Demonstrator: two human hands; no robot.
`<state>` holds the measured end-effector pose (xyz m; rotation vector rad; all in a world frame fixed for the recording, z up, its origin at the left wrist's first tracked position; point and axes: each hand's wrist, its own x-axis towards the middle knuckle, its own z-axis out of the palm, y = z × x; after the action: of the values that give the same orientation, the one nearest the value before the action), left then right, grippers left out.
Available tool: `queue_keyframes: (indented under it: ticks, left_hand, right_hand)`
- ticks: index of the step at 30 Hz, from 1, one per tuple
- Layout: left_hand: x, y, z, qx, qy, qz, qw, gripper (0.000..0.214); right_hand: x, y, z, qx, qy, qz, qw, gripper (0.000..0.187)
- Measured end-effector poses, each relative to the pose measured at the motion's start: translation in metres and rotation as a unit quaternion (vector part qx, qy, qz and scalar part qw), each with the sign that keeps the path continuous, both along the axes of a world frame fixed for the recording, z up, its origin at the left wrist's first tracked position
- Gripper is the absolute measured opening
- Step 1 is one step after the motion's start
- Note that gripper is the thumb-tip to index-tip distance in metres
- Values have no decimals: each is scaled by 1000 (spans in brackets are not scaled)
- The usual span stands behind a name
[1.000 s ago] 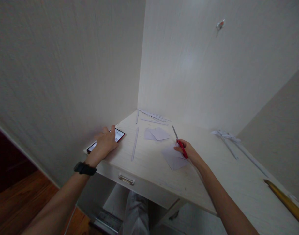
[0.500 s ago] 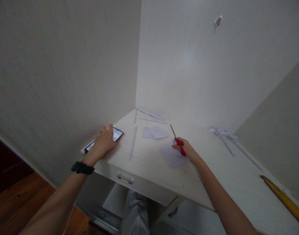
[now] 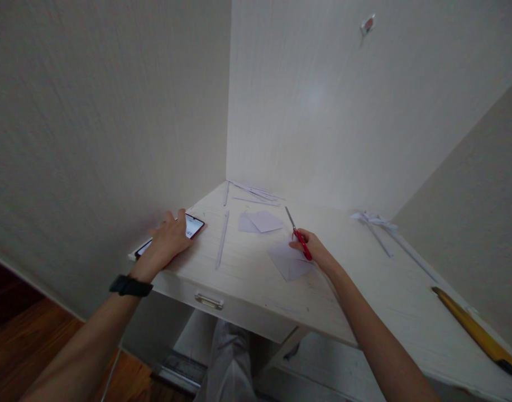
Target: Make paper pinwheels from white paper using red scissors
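Note:
My left hand (image 3: 168, 240) lies over a smartphone (image 3: 192, 225) at the desk's left edge, its fingers spread and covering the middle of the lit screen. With my right hand (image 3: 311, 248) I grip red-handled scissors (image 3: 301, 244), blades pointing up and away toward the wall. Below the scissors is a folded piece of white paper (image 3: 287, 264), partly hidden by that hand. Another folded paper (image 3: 264, 221) lies just beyond it. A narrow white paper strip (image 3: 223, 240) rests between the phone and these papers.
More paper strips (image 3: 256, 192) are gathered in the back corner of the white desk (image 3: 239, 279). To the right lie crumpled paper strips (image 3: 375, 220) and a long yellow tool (image 3: 475, 329) near the wall. A drawer handle (image 3: 209, 301) faces my legs.
The whole view has shifted a little, so everything sits slightly further left and higher. Both hands keep their places relative to the phone, scissors and papers.

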<state>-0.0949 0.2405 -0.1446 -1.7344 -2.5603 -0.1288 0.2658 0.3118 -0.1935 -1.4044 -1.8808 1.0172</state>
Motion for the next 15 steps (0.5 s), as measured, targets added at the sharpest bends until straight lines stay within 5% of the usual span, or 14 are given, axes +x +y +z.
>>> queue_keyframes:
  ticks: [15]
  left_hand:
    - [-4,2,-6,14,-1,-11,1000,63]
  right_hand:
    - [-2,-3,4,-13,-1,-2,1000,28]
